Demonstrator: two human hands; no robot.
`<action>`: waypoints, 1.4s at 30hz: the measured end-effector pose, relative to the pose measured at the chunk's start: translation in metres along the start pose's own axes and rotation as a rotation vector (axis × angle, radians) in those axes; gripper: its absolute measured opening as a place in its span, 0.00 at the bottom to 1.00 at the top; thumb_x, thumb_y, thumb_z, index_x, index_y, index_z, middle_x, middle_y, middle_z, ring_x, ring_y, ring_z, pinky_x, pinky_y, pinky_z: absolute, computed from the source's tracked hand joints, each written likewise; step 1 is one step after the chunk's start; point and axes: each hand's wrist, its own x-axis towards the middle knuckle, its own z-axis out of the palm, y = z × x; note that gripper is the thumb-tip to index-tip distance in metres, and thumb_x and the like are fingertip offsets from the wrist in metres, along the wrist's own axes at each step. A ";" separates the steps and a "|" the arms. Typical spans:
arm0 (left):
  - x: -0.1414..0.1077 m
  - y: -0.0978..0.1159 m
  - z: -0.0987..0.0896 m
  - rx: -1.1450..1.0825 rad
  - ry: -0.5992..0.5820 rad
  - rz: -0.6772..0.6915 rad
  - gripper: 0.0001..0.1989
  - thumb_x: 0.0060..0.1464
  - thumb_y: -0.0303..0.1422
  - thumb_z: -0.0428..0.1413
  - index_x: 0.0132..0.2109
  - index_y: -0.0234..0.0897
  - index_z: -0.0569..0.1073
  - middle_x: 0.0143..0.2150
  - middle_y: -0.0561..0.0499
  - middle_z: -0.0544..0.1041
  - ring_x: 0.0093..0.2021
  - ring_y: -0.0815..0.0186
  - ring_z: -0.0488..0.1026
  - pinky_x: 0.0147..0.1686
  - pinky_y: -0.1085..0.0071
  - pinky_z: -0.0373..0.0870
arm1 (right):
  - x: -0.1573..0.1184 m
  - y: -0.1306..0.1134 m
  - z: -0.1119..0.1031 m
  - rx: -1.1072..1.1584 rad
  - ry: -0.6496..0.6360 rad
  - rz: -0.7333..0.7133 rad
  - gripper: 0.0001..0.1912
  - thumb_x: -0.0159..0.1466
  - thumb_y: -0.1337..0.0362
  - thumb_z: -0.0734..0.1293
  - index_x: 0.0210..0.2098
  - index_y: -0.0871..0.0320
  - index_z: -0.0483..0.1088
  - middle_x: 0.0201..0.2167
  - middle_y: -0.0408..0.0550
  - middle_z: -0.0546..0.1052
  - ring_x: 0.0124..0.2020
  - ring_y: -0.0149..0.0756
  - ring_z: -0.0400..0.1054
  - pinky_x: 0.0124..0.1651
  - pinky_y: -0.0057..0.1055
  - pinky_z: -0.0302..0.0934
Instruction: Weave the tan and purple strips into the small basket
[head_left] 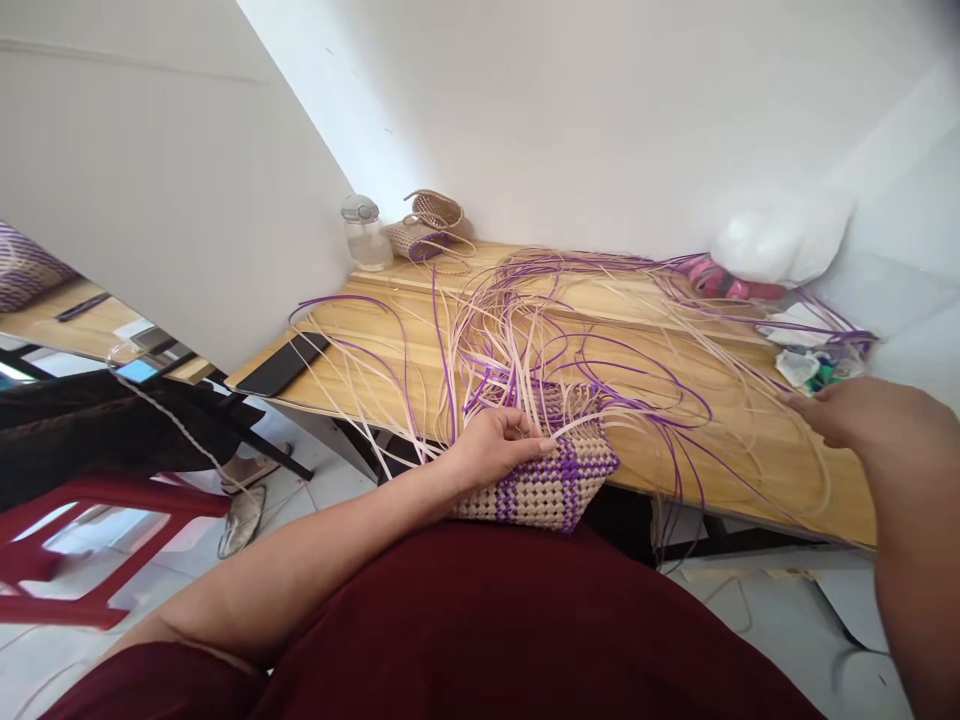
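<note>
A partly woven basket (551,490) in cream and purple plastic strips rests at the table's front edge, against my lap. Long loose strips (517,345) fan out from its upper edge across the table. My left hand (499,450) lies over the basket's upper edge, thumb and fingers pinched on the weave where a cream strip comes out. Far to the right, my right hand (847,412) is held above the table with thumb and forefinger closed on a cream strip. The strip's exact path between my hands is hard to follow among the others.
On the wooden table (795,480) are a black phone (283,365), a clear jar (367,235), a small finished basket (420,238), a white plastic bag (776,240) and pink-handled tool (731,280). A red stool (112,530) and another person's leg (112,440) are at left.
</note>
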 end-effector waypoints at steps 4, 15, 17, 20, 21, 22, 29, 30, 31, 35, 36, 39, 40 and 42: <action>0.002 0.000 0.002 0.011 0.012 -0.013 0.19 0.41 0.45 0.66 0.29 0.33 0.72 0.25 0.54 0.72 0.24 0.73 0.64 0.26 0.75 0.57 | -0.014 -0.128 0.010 -0.209 0.203 0.166 0.09 0.63 0.58 0.66 0.31 0.55 0.75 0.26 0.49 0.78 0.29 0.36 0.72 0.31 0.33 0.63; -0.004 0.001 -0.010 -0.087 -0.065 0.115 0.15 0.41 0.37 0.68 0.31 0.33 0.74 0.27 0.55 0.72 0.27 0.73 0.65 0.30 0.74 0.60 | -0.044 -0.216 0.109 0.335 -0.363 -0.010 0.10 0.63 0.68 0.66 0.45 0.54 0.69 0.36 0.44 0.79 0.36 0.33 0.74 0.41 0.30 0.68; -0.005 0.003 -0.009 -0.128 -0.049 0.121 0.14 0.42 0.37 0.68 0.31 0.33 0.73 0.26 0.55 0.71 0.27 0.74 0.65 0.31 0.74 0.61 | -0.041 -0.216 0.111 0.384 -0.347 -0.031 0.16 0.64 0.70 0.64 0.52 0.54 0.68 0.39 0.46 0.79 0.39 0.33 0.74 0.44 0.30 0.68; -0.003 0.004 -0.007 -0.163 -0.031 0.139 0.14 0.43 0.36 0.67 0.30 0.33 0.72 0.27 0.55 0.71 0.28 0.73 0.66 0.34 0.73 0.62 | -0.037 -0.222 0.115 0.409 -0.367 -0.154 0.18 0.67 0.71 0.60 0.54 0.53 0.69 0.43 0.47 0.79 0.43 0.33 0.73 0.48 0.33 0.67; -0.002 0.004 -0.006 -0.154 -0.029 0.153 0.14 0.43 0.36 0.67 0.30 0.32 0.72 0.27 0.55 0.71 0.29 0.73 0.66 0.34 0.73 0.62 | -0.035 -0.222 0.117 0.411 -0.387 -0.182 0.17 0.67 0.71 0.59 0.53 0.54 0.70 0.43 0.47 0.79 0.43 0.33 0.73 0.47 0.33 0.67; -0.002 0.003 -0.005 -0.137 -0.030 0.167 0.13 0.43 0.36 0.67 0.30 0.32 0.72 0.27 0.55 0.71 0.29 0.72 0.66 0.34 0.73 0.62 | -0.034 -0.220 0.119 0.412 -0.409 -0.196 0.16 0.68 0.70 0.60 0.51 0.54 0.71 0.42 0.47 0.79 0.42 0.33 0.73 0.46 0.32 0.68; -0.002 0.008 -0.005 0.055 -0.030 0.148 0.14 0.44 0.37 0.66 0.33 0.32 0.74 0.25 0.55 0.71 0.26 0.74 0.63 0.29 0.75 0.60 | -0.016 -0.203 0.108 0.206 -0.189 -0.341 0.12 0.65 0.69 0.64 0.45 0.55 0.76 0.45 0.51 0.77 0.48 0.39 0.70 0.51 0.38 0.66; -0.002 0.009 -0.006 0.066 -0.039 0.128 0.14 0.44 0.37 0.66 0.34 0.32 0.74 0.26 0.55 0.71 0.26 0.73 0.64 0.29 0.75 0.60 | -0.014 -0.203 0.101 0.175 -0.148 -0.389 0.12 0.65 0.70 0.65 0.45 0.55 0.76 0.48 0.52 0.76 0.52 0.42 0.68 0.55 0.40 0.64; -0.003 0.009 -0.007 0.081 -0.049 0.111 0.14 0.44 0.36 0.66 0.35 0.33 0.73 0.26 0.55 0.71 0.27 0.73 0.65 0.30 0.74 0.61 | -0.012 -0.203 0.093 0.166 -0.136 -0.431 0.12 0.64 0.71 0.65 0.45 0.56 0.76 0.50 0.52 0.76 0.56 0.43 0.66 0.58 0.42 0.62; -0.003 0.008 -0.011 0.203 -0.118 0.097 0.14 0.45 0.37 0.65 0.38 0.34 0.75 0.30 0.53 0.74 0.30 0.70 0.68 0.32 0.73 0.63 | -0.016 -0.206 0.069 0.195 -0.288 -0.455 0.13 0.65 0.71 0.63 0.46 0.55 0.75 0.43 0.48 0.79 0.50 0.39 0.70 0.55 0.39 0.61; -0.003 0.008 -0.012 0.227 -0.136 0.101 0.13 0.46 0.37 0.64 0.38 0.34 0.76 0.31 0.53 0.74 0.31 0.70 0.68 0.33 0.73 0.63 | -0.020 -0.207 0.067 0.166 -0.331 -0.419 0.14 0.66 0.69 0.62 0.48 0.54 0.75 0.40 0.47 0.79 0.45 0.37 0.71 0.51 0.37 0.62; -0.005 0.010 -0.012 0.321 -0.135 0.128 0.10 0.49 0.36 0.61 0.38 0.36 0.76 0.29 0.55 0.73 0.31 0.69 0.67 0.33 0.73 0.63 | -0.033 -0.211 0.068 -0.010 -0.452 -0.327 0.17 0.67 0.68 0.61 0.53 0.55 0.73 0.35 0.49 0.77 0.37 0.37 0.69 0.44 0.36 0.61; -0.007 0.012 -0.011 0.368 -0.117 0.140 0.09 0.49 0.35 0.61 0.37 0.36 0.76 0.28 0.56 0.72 0.30 0.69 0.66 0.33 0.73 0.62 | -0.037 -0.213 0.069 -0.070 -0.494 -0.316 0.19 0.66 0.69 0.60 0.54 0.57 0.72 0.35 0.50 0.77 0.37 0.39 0.69 0.44 0.36 0.60; -0.009 0.015 -0.010 0.442 -0.092 0.146 0.07 0.49 0.34 0.60 0.36 0.36 0.76 0.27 0.56 0.71 0.30 0.69 0.64 0.32 0.73 0.61 | -0.041 -0.218 0.069 -0.156 -0.560 -0.316 0.22 0.64 0.73 0.59 0.56 0.60 0.70 0.36 0.52 0.77 0.39 0.41 0.69 0.45 0.37 0.60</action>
